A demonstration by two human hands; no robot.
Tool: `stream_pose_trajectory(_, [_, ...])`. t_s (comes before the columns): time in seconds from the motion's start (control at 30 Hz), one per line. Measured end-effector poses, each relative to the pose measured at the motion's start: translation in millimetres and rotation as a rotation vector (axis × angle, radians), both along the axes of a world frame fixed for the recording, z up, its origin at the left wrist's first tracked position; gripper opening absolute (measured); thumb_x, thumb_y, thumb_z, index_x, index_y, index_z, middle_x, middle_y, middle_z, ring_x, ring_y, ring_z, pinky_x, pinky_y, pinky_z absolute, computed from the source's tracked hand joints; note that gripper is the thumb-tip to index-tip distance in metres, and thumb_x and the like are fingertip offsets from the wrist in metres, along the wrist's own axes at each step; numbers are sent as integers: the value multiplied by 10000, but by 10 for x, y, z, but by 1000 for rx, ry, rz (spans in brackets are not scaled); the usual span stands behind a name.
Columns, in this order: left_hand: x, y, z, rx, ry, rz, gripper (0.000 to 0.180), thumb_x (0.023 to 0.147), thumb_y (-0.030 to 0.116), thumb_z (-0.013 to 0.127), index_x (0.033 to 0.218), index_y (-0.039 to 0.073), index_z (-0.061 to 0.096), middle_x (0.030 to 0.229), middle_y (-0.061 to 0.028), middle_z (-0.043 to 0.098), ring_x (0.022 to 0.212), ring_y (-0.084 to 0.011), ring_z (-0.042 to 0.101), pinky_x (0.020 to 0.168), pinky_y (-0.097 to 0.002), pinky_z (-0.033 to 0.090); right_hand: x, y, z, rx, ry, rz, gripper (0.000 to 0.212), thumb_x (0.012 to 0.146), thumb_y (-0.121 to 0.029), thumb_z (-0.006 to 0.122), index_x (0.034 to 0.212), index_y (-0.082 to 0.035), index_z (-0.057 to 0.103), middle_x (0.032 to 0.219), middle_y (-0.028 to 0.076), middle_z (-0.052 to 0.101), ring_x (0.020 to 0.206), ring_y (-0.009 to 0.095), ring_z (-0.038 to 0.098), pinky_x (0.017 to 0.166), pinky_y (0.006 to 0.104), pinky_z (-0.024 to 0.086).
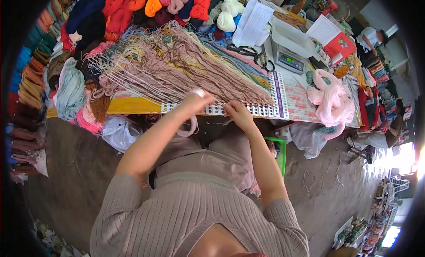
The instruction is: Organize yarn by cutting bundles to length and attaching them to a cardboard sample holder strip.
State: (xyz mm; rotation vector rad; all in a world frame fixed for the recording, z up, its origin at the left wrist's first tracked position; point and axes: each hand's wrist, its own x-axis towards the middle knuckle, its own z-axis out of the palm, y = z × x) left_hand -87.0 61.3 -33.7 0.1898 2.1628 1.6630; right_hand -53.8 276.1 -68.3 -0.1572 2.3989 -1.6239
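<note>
A white strip with rows of holes (265, 110) runs along the table's front edge, with a second perforated strip (279, 91) meeting it at the right end. Many long yarn strands (186, 64), mostly dusty mauve with cream, yellow and blue, fan out over the table from these strips. My left hand (197, 102) hovers over the front strip, its fingers smeared by motion, a white patch showing on it. Just right of it, my right hand (239, 114) is closed in a pinch at the strip's front edge; whatever it pinches is too small to make out. A pale pink loop (189, 127) hangs below my left hand.
Bright skeins (117, 13) pile up at the back. Black-handled scissors (262, 60), paper sheets (253, 24) and a digital scale (290, 60) with a clear tray lie behind right. A pink skein (332, 99) drapes over the right edge. A green basket (282, 157) stands below.
</note>
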Motion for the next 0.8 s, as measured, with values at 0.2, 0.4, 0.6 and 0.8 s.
stream_pose_trajectory(0.2, [-709, -2083, 233, 956, -319, 808, 159, 844, 118, 578, 915, -24, 580, 768, -87, 573, 530, -121, 515, 423, -200, 392, 40, -112, 98, 155, -42, -40, 319, 920, -359, 432, 921, -103, 623, 722, -14, 638, 674, 133, 596, 659, 267, 450])
stream_pose_trajectory(0.4, [-103, -1611, 60, 449, -34, 540, 358, 913, 375, 484, 1097, 89, 599, 1024, -31, 624, 812, -119, 574, 724, -257, 432, 243, -27, 217, 380, 120, -252, 267, 906, -295, 451, 931, -102, 633, 721, 64, 634, 654, 210, 613, 627, 334, 470])
stream_pose_trajectory(0.6, [909, -410, 136, 621, -446, 93, 446, 975, 375, 326, 1221, 52, 510, 1164, -45, 562, 1032, -149, 531, 834, -307, 460, 789, -917, 437, -393, 132, -18, 161, 844, -134, 598, 953, -16, 609, 844, 105, 623, 752, 195, 632, 657, 309, 494])
stream_pose_trajectory(0.8, [773, -196, 221, 724, -545, -79, 488, 970, 408, 310, 1223, 34, 497, 1150, -60, 565, 955, -170, 554, 786, -314, 454, 821, -876, 334, -592, -15, -115, 120, 897, -122, 556, 906, -5, 575, 766, 12, 558, 646, 81, 509, 572, 231, 434])
